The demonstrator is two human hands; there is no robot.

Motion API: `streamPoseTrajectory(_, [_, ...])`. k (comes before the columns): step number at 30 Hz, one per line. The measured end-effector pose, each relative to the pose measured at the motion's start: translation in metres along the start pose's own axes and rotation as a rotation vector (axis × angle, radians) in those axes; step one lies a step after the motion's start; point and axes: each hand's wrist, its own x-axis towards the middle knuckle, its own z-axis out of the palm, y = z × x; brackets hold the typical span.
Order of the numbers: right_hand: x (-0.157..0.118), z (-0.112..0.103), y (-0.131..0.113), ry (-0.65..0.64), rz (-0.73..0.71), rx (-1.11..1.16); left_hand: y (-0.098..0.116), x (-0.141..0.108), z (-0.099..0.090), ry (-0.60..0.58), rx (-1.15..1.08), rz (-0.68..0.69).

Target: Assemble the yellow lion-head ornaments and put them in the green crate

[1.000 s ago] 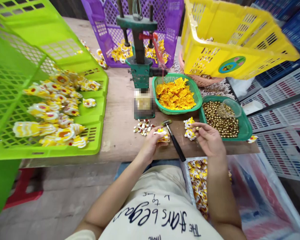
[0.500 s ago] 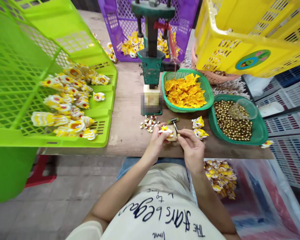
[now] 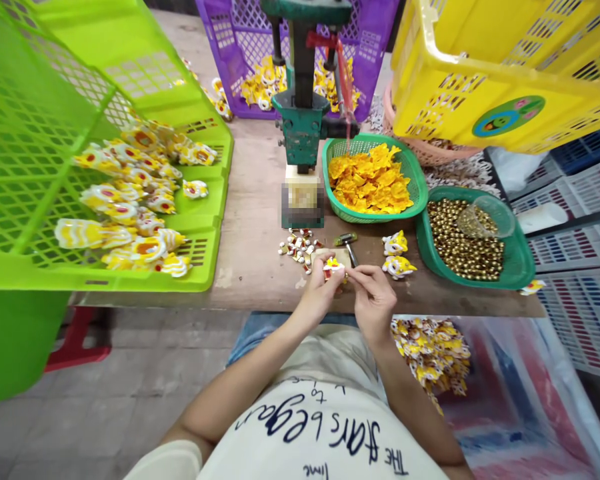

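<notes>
My left hand (image 3: 317, 293) is closed around a small white and yellow plastic toy piece (image 3: 334, 265) with a bit of red below it. My right hand (image 3: 375, 299) has its thumb and fingers pinched together at the right side of that piece; what they pinch is too small to make out. Under and behind the fingers lies a pale block (image 3: 341, 255). Just beyond it rests a small hammer (image 3: 351, 248). Several small red, white and gold parts (image 3: 299, 247) are scattered left of the block. Two white and yellow toy heads (image 3: 396, 255) sit right of my right hand.
A green press (image 3: 303, 127) stands behind the block. To its right are a green basket (image 3: 420, 183) of yellow pieces and a green tray (image 3: 530, 270) of gold beads. Large crates, lime (image 3: 215, 247), purple (image 3: 215, 60) and yellow (image 3: 445, 80), surround the table.
My right hand has moved left from beside the hammer handle to the toy piece. The left hand has shifted slightly right and toward me, off the block's middle.
</notes>
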Motion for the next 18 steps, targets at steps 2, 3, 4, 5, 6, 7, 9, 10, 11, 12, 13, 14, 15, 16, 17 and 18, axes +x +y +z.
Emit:
streamPoseTrajectory(2, [-0.001,0.001,0.0,-0.01,-0.013,-0.022,-0.002,0.001,-0.001,0.005,0.005,0.004])
streamPoseTrajectory(3, [-0.002,0.001,0.0,-0.017,-0.02,-0.031,-0.003,0.001,-0.002,0.004,0.014,0.008])
streamPoseTrajectory(4, [-0.002,0.001,0.0,-0.021,-0.024,-0.035,-0.004,0.001,-0.002,-0.002,0.026,0.013])
streamPoseTrajectory(5, [-0.001,0.001,0.0,-0.021,-0.02,-0.034,-0.005,0.002,-0.003,-0.01,0.04,0.024])
streamPoseTrajectory(6, [0.0,0.001,0.0,-0.024,-0.012,-0.03,-0.006,0.002,-0.003,-0.015,0.055,0.046])
streamPoseTrajectory(7, [0.001,0.001,0.0,-0.033,-0.001,-0.025,-0.007,0.002,-0.004,-0.017,0.069,0.076])
streamPoseTrajectory(9, [0.003,0.001,-0.001,-0.069,0.014,-0.027,-0.007,0.002,-0.005,-0.019,0.093,0.142])
streamPoseTrajectory(10, [0.004,0.001,-0.001,-0.086,0.011,-0.036,-0.007,0.002,-0.005,-0.021,0.104,0.17])
streamPoseTrajectory(11, [0.005,0.002,-0.002,-0.097,0.001,-0.049,-0.007,0.002,-0.006,-0.025,0.114,0.188])
streamPoseTrajectory(12, [0.005,0.002,-0.003,-0.098,-0.011,-0.061,-0.007,0.002,-0.007,-0.029,0.118,0.195])
streamPoseTrajectory(13, [0.006,0.003,-0.004,-0.089,-0.021,-0.07,-0.007,0.002,-0.008,-0.034,0.118,0.193])
streamPoseTrajectory(14, [0.005,0.004,-0.004,-0.08,-0.028,-0.075,-0.006,0.002,-0.009,-0.036,0.111,0.184])
streamPoseTrajectory(15, [0.004,0.006,-0.004,-0.074,-0.032,-0.073,-0.006,0.002,-0.01,-0.036,0.099,0.169])
streamPoseTrajectory(16, [0.003,0.007,-0.004,-0.073,-0.031,-0.065,-0.006,0.003,-0.011,-0.037,0.081,0.146])
streamPoseTrajectory(17, [0.002,0.009,-0.004,-0.068,-0.022,-0.05,-0.005,0.004,-0.011,-0.039,0.049,0.108])
streamPoseTrajectory(18, [0.001,0.011,-0.005,-0.055,-0.004,-0.031,-0.005,0.005,-0.01,-0.04,0.007,0.06])
